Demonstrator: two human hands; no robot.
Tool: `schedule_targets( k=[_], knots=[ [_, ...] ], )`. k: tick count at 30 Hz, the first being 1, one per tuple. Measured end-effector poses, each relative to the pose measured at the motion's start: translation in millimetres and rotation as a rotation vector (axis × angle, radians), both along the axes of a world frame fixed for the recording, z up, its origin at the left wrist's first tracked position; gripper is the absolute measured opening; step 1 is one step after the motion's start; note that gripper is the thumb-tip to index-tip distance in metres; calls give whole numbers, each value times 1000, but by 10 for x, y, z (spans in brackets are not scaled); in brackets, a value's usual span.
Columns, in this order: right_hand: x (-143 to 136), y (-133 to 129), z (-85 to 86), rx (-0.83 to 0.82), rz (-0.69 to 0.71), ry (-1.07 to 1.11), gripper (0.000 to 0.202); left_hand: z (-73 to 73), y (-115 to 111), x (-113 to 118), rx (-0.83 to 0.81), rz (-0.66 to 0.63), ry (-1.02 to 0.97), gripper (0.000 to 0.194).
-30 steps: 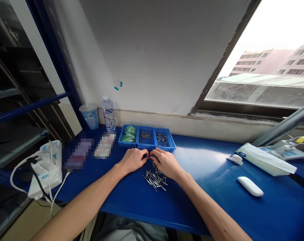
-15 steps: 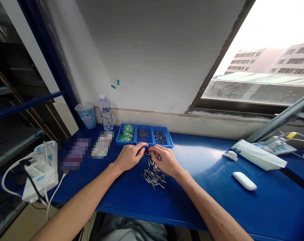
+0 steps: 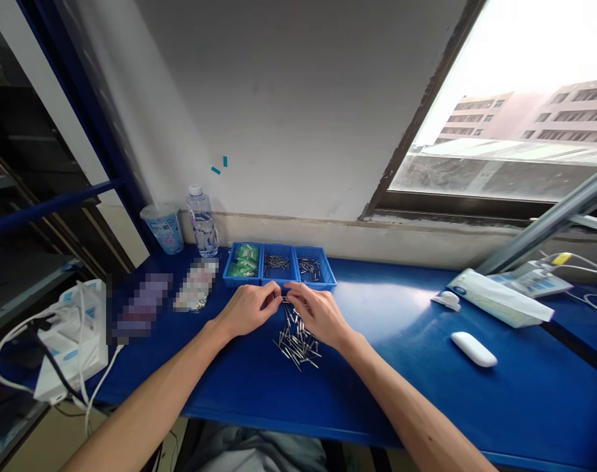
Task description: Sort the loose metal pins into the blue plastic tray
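Just in front of the blue bins, my left hand and my right hand meet almost fingertip to fingertip. Both are closed in a pinch. Between them shows a small, thin silvery piece that looks like a blind rivet, partly hidden by the fingers. Under and in front of my right hand lies a loose pile of metal blind rivets, pointing in all directions. Three joined blue bins stand beyond: the left bin holds green packets, the middle bin thin metal pins, the right bin short metal pieces.
At the back left stand a water bottle and a blue tub. A power strip with cables lies at the left edge. To the right are a white case, a soft white packet and another power strip.
My right fingers have straightened from a curl that showed metal pieces in the palm. A thin piece now shows between both hands' fingertips. The whole view has shifted slightly.
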State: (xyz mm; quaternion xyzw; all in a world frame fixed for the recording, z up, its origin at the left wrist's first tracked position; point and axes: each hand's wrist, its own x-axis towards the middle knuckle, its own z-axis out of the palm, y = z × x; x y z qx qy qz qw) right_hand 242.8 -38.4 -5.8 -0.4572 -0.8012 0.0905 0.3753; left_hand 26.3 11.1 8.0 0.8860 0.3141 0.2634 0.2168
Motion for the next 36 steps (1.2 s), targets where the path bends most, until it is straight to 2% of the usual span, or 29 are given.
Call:
schedule_targets(
  k=[11, 21, 36],
  knots=[
    [-70, -22, -23, -25, 18, -57, 25, -69, 7, 29, 18, -37, 3, 22],
    [-23, 9, -51, 35, -33, -165, 25, -57, 24, 10, 16, -14, -7, 24],
    [46, 46, -32, 97, -93, -122, 31, -5, 36, -12, 12, 20, -34, 25]
  ],
)
